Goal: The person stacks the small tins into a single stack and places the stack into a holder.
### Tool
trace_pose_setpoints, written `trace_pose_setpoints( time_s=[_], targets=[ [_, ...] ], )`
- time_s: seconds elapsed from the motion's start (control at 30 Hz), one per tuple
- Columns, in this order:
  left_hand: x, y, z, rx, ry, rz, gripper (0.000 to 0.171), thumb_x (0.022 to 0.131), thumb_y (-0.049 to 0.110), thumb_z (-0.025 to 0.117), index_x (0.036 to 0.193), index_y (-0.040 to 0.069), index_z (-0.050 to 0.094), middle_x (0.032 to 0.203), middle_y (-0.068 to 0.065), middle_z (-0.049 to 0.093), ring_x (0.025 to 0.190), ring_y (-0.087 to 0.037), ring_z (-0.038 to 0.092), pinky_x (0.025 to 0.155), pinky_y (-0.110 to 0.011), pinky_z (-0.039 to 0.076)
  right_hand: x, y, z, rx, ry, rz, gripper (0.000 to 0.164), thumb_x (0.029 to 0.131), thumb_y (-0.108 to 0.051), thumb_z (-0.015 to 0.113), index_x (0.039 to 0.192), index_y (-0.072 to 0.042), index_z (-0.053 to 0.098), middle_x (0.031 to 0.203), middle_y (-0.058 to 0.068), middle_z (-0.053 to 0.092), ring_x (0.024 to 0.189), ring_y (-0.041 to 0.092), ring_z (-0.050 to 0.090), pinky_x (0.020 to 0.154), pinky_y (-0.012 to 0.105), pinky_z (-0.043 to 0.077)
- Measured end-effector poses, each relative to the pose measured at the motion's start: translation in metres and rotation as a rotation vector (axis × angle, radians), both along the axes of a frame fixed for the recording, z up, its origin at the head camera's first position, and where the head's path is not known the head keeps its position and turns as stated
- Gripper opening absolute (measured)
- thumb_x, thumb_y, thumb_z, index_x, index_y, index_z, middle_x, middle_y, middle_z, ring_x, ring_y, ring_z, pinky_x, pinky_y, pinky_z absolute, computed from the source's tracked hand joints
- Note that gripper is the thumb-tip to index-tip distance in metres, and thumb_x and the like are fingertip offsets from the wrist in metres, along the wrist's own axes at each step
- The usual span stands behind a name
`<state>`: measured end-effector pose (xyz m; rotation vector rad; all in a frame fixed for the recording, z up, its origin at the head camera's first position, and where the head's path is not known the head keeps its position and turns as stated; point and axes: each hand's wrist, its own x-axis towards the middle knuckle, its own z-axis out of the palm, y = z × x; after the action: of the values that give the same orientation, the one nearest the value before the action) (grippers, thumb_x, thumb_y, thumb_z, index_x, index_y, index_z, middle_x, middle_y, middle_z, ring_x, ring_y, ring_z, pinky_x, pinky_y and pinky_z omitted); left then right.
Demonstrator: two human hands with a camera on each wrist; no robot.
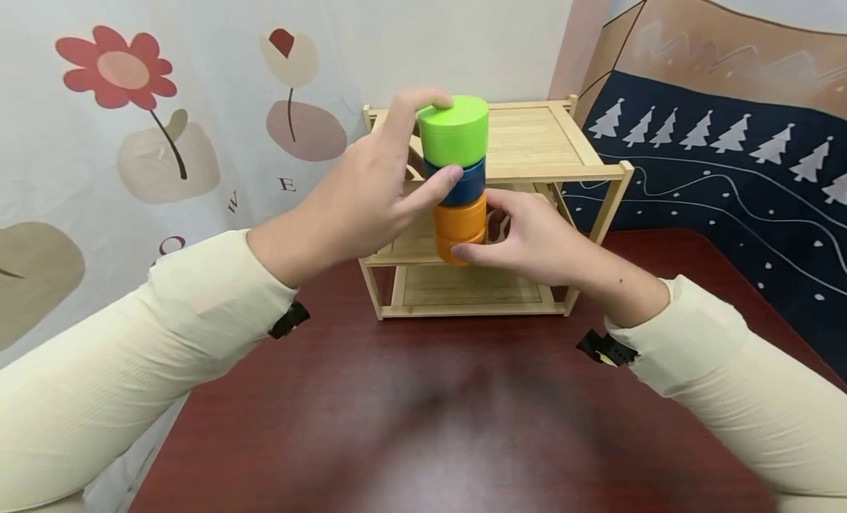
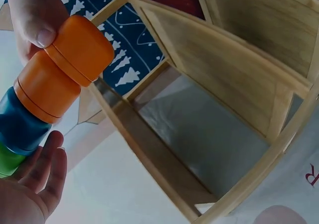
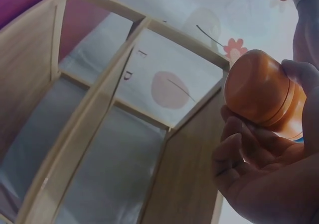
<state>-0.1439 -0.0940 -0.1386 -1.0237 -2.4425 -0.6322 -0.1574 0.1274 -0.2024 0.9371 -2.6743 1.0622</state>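
In the head view both hands hold up a stack of rounded plastic containers. A bright green container (image 1: 455,140) is on top, a dark blue one (image 1: 468,184) in the middle and an orange part (image 1: 459,223) with a seam at the bottom. The left hand (image 1: 364,189) grips the upper part, index finger on the green top and thumb across the blue. The right hand (image 1: 542,237) grips the orange bottom (image 3: 256,87) between thumb and fingers. In the left wrist view the orange bottom (image 2: 82,50) sits slightly askew to the orange section (image 2: 47,84) above it.
A light wooden shelf rack (image 1: 523,142) with several levels stands behind the stack on the dark red table (image 1: 423,410). A flower-printed curtain (image 1: 218,57) hangs to the left and back. A navy cloth with white trees (image 1: 728,175) hangs at the right.
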Motion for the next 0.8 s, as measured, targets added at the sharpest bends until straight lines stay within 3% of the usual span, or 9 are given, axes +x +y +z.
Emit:
trace_pose_setpoints(
  time_s=[0.3,0.53,0.8],
  targets=[
    [-0.004,0.004,0.014,0.030,-0.004,-0.013,0.055,0.101,0.039,0.055,0.143,0.018,0.027,0.125,-0.006,0.058,0.092,-0.016,0.064,0.083,-0.032,0.050,-0.001,0.002,0.016,-0.009,0.006,0.000,0.040,0.085,-0.033,0.079,0.117,-0.015,0.065,0.090,0.001,0.067,0.077,0.018,0.058,0.069,0.034,0.049],
    [-0.008,0.010,0.024,0.063,-0.026,-0.036,0.061,0.100,0.040,0.055,0.147,0.019,0.023,0.122,-0.004,0.056,0.087,-0.010,0.063,0.085,-0.025,0.051,-0.005,0.005,0.029,-0.018,0.009,-0.034,0.040,0.086,-0.034,0.077,0.118,-0.014,0.064,0.092,0.003,0.066,0.079,0.019,0.057,0.069,0.034,0.047],
    [-0.020,0.019,0.035,0.084,-0.016,-0.025,0.066,0.099,0.046,0.054,0.149,0.019,0.019,0.124,-0.003,0.054,0.089,-0.007,0.064,0.085,-0.022,0.051,-0.017,0.007,0.043,0.011,0.045,-0.086,0.044,0.089,-0.038,0.073,0.123,-0.012,0.062,0.100,0.004,0.067,0.082,0.019,0.058,0.070,0.031,0.047]
  ],
)
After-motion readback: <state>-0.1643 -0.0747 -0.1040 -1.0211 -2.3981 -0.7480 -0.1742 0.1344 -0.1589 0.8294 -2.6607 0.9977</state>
